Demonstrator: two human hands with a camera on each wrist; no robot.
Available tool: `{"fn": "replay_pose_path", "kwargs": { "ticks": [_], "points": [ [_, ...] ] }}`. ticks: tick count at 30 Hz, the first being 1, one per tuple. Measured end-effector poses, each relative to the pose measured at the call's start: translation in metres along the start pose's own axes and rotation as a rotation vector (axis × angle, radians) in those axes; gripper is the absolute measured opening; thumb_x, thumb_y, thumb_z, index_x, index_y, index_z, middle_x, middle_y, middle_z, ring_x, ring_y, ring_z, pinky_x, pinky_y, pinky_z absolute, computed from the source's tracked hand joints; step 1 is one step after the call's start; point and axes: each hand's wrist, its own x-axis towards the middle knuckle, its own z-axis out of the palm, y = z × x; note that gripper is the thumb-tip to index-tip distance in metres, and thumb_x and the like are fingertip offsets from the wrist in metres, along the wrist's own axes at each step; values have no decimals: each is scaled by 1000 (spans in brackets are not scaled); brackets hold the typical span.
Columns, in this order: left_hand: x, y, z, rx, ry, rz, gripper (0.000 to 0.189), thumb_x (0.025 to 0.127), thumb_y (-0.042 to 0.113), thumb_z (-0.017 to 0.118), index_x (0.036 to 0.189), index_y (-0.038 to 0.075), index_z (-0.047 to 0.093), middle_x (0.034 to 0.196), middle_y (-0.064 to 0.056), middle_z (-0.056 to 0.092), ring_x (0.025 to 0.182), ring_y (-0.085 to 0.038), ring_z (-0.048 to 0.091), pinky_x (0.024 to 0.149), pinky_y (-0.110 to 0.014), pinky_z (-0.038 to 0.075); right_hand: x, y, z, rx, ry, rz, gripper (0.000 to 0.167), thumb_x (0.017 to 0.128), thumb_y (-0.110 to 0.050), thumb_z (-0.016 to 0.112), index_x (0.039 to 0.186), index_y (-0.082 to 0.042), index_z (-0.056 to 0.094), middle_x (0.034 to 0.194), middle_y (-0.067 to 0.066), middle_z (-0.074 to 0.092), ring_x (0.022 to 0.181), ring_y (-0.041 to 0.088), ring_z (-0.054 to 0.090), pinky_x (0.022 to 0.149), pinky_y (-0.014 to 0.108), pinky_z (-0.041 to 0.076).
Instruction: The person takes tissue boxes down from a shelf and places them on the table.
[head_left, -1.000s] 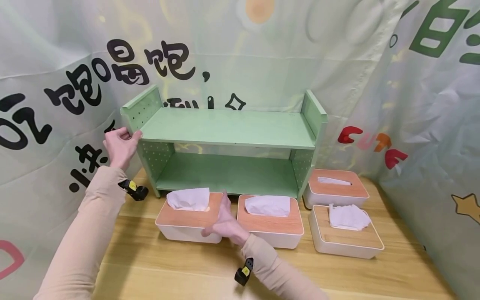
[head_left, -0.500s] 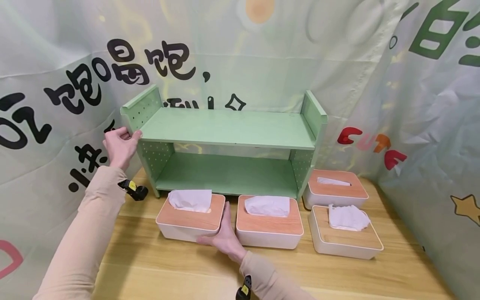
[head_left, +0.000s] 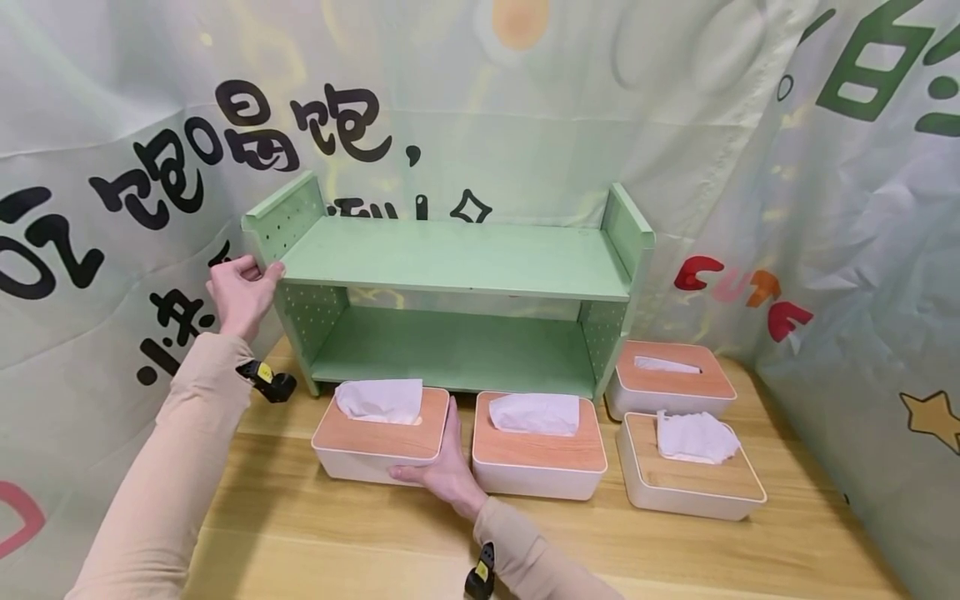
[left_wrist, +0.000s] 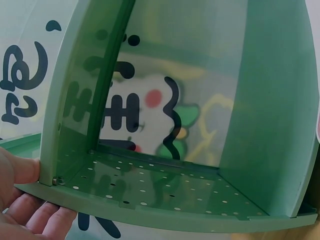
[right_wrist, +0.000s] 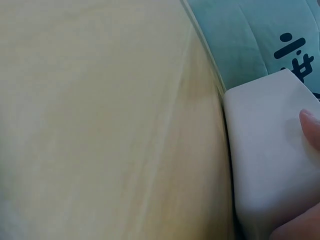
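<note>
A green two-tier shelf point(head_left: 450, 258) stands at the back of the table. My left hand point(head_left: 243, 296) grips the edge of its left side panel. The left wrist view shows the thumb point(left_wrist: 22, 170) and curled fingers point(left_wrist: 52, 220) at that perforated panel. Before the shelf is a white tissue box point(head_left: 352, 462) with a reddish wooden lid and a tissue sticking out. My right hand point(head_left: 447, 471) lies at its front right corner, fingers straight along the right end, thumb across the front. In the right wrist view the thumb point(right_wrist: 311, 127) rests on the white wall.
A similar tissue box point(head_left: 536, 479) sits just right of my right hand. Two more, one nearer point(head_left: 690, 496) and one farther point(head_left: 675, 400), stand right of the shelf. Printed cloth point(head_left: 562, 100) hangs behind the wooden table point(head_left: 337, 542).
My right hand has shifted slightly left and down around the box corner, with its thumb farther along the front. The left tissue box has moved very slightly. My left hand stays on the shelf.
</note>
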Motion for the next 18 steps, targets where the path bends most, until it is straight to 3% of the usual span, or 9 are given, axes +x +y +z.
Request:
{"fn": "replay_pose_path", "kwargs": {
  "ticks": [9, 18],
  "points": [
    [0, 0, 0, 10, -2, -4, 44, 94, 28, 68, 133, 7, 64, 119, -7, 69, 143, -18, 30, 120, -37, 20, 1, -1, 0, 8, -3, -21, 139, 64, -11, 95, 162, -11, -4, 167, 17, 18, 153, 36, 24, 126, 56, 18],
    [0, 0, -1, 12, 1, -20, 44, 93, 30, 69, 132, 9, 65, 94, 18, 75, 138, -15, 32, 118, -35, 23, 1, -1, -1, 17, -10, -5, 140, 63, -12, 95, 162, -15, -4, 168, 15, 15, 153, 33, 25, 126, 53, 19]
  ]
}}
